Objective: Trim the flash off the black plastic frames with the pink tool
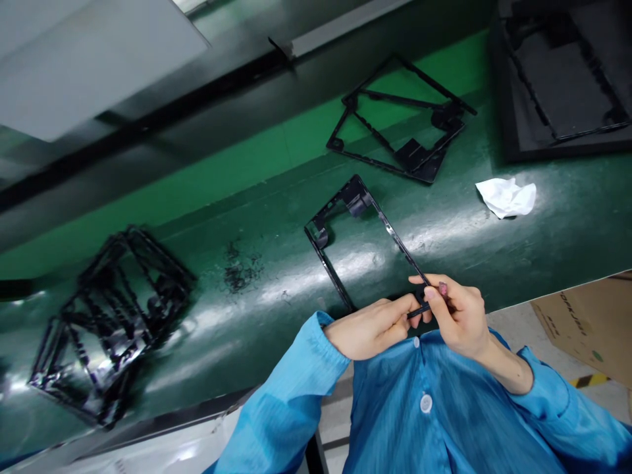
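A black plastic frame [399,242], rectangular with wider blocks at its far corners, lies tilted over the green bench in front of me. My left hand [378,327] is closed around the near side of this frame, its fingers wrapped at the edge. At the near right corner, my right hand [457,313] is closed, with thumb and fingers pinching the frame. A small reddish-pink piece [443,288] shows between the right fingers; what it belongs to is hidden. Part of the frame's near edge is covered by my hands.
Two overlapping black frames [390,150] lie farther back on the green bench [276,257]. Several more are heaped [106,316] at left. Black shavings [241,266] and a crumpled white tissue [507,197] lie nearby. Another frame rests in a dark tray [508,155]; a cardboard box [587,322] stands below.
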Motion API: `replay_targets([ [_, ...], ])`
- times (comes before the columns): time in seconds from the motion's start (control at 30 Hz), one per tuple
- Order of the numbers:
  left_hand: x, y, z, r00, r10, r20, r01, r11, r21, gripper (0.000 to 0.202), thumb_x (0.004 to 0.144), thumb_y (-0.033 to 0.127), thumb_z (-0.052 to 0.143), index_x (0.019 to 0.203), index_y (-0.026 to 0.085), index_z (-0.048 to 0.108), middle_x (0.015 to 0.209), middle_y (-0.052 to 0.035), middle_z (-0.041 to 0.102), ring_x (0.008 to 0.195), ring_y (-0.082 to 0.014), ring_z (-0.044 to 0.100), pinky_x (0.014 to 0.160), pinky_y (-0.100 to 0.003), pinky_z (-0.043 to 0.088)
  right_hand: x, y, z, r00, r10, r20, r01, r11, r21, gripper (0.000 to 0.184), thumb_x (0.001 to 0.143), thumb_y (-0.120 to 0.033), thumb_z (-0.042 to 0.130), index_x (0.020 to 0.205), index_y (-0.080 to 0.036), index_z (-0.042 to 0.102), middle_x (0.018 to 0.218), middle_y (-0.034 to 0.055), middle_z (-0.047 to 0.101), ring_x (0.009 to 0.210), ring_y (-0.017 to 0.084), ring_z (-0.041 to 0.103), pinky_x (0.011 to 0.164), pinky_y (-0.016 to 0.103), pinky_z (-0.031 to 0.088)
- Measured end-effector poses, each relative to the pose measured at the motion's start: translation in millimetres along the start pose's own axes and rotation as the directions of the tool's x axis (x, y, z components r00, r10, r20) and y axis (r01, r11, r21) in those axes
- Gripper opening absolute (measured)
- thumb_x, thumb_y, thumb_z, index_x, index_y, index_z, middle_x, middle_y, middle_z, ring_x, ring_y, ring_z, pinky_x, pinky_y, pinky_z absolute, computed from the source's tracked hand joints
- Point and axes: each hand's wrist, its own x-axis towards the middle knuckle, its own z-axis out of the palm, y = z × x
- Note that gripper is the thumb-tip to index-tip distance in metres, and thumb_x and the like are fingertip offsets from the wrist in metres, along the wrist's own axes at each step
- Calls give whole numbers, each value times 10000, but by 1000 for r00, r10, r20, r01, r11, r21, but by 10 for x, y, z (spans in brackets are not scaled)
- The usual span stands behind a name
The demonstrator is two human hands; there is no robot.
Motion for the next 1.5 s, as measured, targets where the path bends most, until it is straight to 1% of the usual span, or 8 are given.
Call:
replay_targets([
  [0.13,-22,1,-9,1000,9,8,-9,1000,0,123,1110,214,406,1138,215,526,952,-24,674,774,-151,601,732,-303,493,8,-12,0,1000,6,1,-6,1000,-1,279,1108,-201,543,1270,-200,770,622,-44,751,489,140,733,508,208,608],
  [0.33,-3,15,-10,1000,16,6,-16,1000,15,145,1128,217,378,1083,224,516,911,-7,647,738,-143,570,742,-304,499,22,-28,0,1000,14,12,-14,1000,4,289,1118,-220,533,1276,-208,775,627,-44,757,488,142,742,510,212,617],
  [0.63,-42,-46,25,1000,20,6,-20,999,38,51,1099,208,432,1078,237,468,852,18,589,684,-147,526,654,-300,396,10,-9,1,1000,-1,10,0,1000,5,286,1095,-168,546,1278,-186,765,633,-48,759,498,127,738,507,189,603],
  [0.8,-42,5,0,999,42,5,-42,999,19,83,1114,225,399,1119,227,482,922,-12,640,754,-157,583,704,-301,451,15,-26,0,1000,-16,7,16,1000,0,287,1089,-145,546,1272,-186,763,632,-57,757,493,118,735,506,179,599],
  [0.97,-25,41,-1,999,30,-15,-30,999,17,149,1134,213,349,1089,232,491,905,-3,633,772,-156,607,754,-306,489,23,-35,1,1000,-24,3,24,1000,9,301,1086,-125,541,1275,-191,765,634,-57,758,499,117,744,520,176,610],
  [1.27,-13,-24,25,1000,16,7,-17,999,37,63,1107,217,422,1075,236,472,849,21,591,661,-136,501,629,-292,381,0,4,5,1000,-26,4,26,999,20,301,1089,-130,555,1294,-179,770,631,-56,751,501,110,743,512,157,597],
  [1.4,-28,0,11,1000,30,4,-30,999,24,77,1109,222,409,1108,232,485,896,1,629,728,-150,567,677,-290,429,3,0,4,1000,-27,2,27,999,23,295,1083,-124,563,1283,-177,773,624,-59,740,496,108,734,508,157,590],
  [1.5,-36,18,8,999,32,-11,-32,999,14,108,1112,214,392,1106,235,497,849,17,618,704,-150,576,672,-284,447,9,-9,5,999,-32,3,32,999,34,314,1083,-112,557,1297,-200,769,631,-70,745,504,102,735,526,151,597],
])
